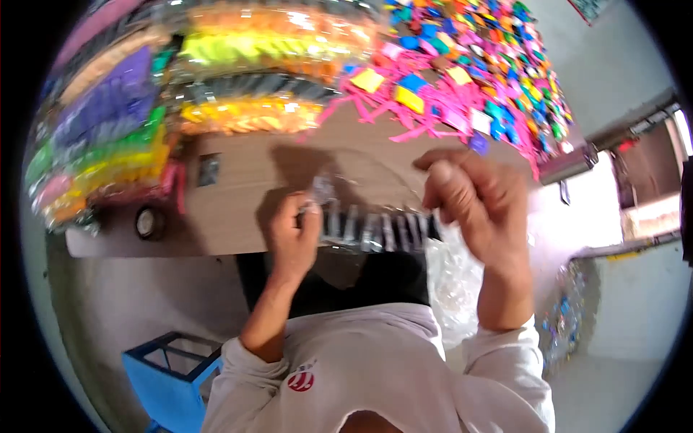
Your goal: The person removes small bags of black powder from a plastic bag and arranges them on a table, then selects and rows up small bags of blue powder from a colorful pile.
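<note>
My left hand [292, 234] pinches the left end of a clear plastic bag [375, 229] holding a row of several black pieces, at the table's near edge. The bag's loose clear end [323, 189] sticks up by my left fingertips. Raised over the bag's right end is my right hand [480, 206], its fingers bent and its thumb close to the index finger. Whatever lies between those fingertips, if anything, is too blurred to make out. A faint clear curved edge runs between the two hands.
Filled bags of yellow and orange pieces [249, 115] are stacked at the back, with purple and green ones [108, 119] at left. Colourful loose pieces and pink straps [433, 101] heap at back right. A tape roll [149, 223] lies front left; a blue stool [166, 390] stands below.
</note>
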`<state>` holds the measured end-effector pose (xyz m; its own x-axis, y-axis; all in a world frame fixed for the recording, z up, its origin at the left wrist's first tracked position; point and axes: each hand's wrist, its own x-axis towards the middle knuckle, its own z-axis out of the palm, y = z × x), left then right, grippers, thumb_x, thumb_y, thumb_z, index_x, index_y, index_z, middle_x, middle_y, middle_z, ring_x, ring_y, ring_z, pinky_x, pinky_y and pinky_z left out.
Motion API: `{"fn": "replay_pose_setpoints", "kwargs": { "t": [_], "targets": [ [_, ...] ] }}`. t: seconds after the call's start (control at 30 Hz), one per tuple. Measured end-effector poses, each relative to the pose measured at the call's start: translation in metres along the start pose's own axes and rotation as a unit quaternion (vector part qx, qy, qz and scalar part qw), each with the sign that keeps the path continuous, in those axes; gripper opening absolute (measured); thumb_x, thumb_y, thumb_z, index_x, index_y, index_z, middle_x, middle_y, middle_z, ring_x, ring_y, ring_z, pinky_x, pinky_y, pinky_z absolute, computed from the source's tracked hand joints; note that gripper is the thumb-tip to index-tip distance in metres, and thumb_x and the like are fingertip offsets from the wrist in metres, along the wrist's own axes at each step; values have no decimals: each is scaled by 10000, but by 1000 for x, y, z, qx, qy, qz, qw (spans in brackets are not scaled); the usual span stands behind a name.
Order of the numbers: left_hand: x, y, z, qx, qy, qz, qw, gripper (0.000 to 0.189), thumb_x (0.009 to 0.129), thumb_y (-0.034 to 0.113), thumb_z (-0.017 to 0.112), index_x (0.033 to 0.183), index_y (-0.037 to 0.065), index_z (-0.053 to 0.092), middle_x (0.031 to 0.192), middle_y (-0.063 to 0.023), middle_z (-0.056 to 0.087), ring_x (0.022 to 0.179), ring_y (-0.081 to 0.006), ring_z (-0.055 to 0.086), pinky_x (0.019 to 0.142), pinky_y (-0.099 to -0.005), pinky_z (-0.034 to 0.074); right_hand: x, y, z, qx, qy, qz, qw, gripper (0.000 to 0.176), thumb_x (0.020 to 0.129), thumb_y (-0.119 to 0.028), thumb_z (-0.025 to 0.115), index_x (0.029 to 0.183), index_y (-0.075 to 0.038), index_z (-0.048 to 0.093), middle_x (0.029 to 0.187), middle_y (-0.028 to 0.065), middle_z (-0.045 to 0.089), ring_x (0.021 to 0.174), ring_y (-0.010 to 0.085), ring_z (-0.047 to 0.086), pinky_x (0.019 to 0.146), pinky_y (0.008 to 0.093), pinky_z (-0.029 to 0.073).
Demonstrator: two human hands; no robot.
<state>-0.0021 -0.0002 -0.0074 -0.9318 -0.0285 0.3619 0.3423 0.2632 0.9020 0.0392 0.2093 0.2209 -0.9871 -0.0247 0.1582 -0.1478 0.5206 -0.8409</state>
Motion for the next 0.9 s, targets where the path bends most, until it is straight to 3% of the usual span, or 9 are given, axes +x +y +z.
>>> {"fn": "replay_pose_setpoints", "kwargs": {
  "t": [0.07,0.13,0.27,0.53,0.6,0.73,0.8,0.87,0.9],
  "targets": [
    [1,17,-1,-82,-9,-50,995,182,923,141,631,1044,5,644,954,-104,680,897,-194,649,801,-343,514,7,7,52,53,-37,-124,990,264,1014,-207,593,1052,37,686,723,75,655,601,119,594,559,275,474],
    [-5,-9,1,-70,-12,62,996,206,945,181,630,1067,18,604,937,-95,648,859,-229,622,811,-375,503,14,5,114,66,-64,-189,978,226,980,-159,607,1089,32,660,813,148,682,645,243,658,612,362,525],
    [-1,20,1,-15,9,23,1000,194,954,166,618,1082,23,600,945,-108,645,874,-242,614,825,-381,495,43,-2,214,-77,-115,-185,973,183,889,-40,591,1059,28,586,969,240,659,864,447,657,722,514,528],
    [-7,1,13,-51,4,-31,998,88,952,72,590,1018,17,608,1045,-102,649,996,-208,599,905,-347,470,129,20,307,-262,3,-181,948,290,888,-84,502,1093,65,643,1017,234,676,957,328,671,719,380,571],
    [-7,2,13,-38,-4,-17,999,100,959,77,577,1037,23,608,1046,-95,644,1003,-213,596,906,-352,470,142,34,318,-275,-146,-162,936,334,929,-145,480,1157,33,647,1100,201,685,1019,316,647,795,415,557],
    [-6,5,10,63,2,-4,998,128,984,111,588,1072,18,593,1061,-122,637,996,-230,605,887,-368,477,151,71,376,-123,-1,-152,981,205,875,-123,552,1000,-18,676,1029,231,678,984,379,666,766,488,545],
    [-5,-8,9,39,-1,-12,999,134,981,124,593,1064,20,597,1069,-118,639,1003,-232,605,896,-371,477,137,97,399,-95,129,-290,944,177,844,-85,584,995,-36,662,964,212,654,977,380,649,745,519,517],
    [-2,-25,7,60,16,97,993,152,979,153,587,1069,31,608,1081,-102,640,1029,-228,603,942,-377,466,106,63,331,22,6,-288,957,199,821,-72,619,1017,-39,632,912,191,616,915,388,638,709,535,485],
    [-4,-24,5,19,3,47,999,156,973,157,594,1067,35,616,1080,-96,641,1038,-225,601,959,-374,457,86,39,298,32,-40,-249,967,224,814,-85,634,1034,-43,621,911,188,610,903,383,633,706,538,478]
  ]
}}
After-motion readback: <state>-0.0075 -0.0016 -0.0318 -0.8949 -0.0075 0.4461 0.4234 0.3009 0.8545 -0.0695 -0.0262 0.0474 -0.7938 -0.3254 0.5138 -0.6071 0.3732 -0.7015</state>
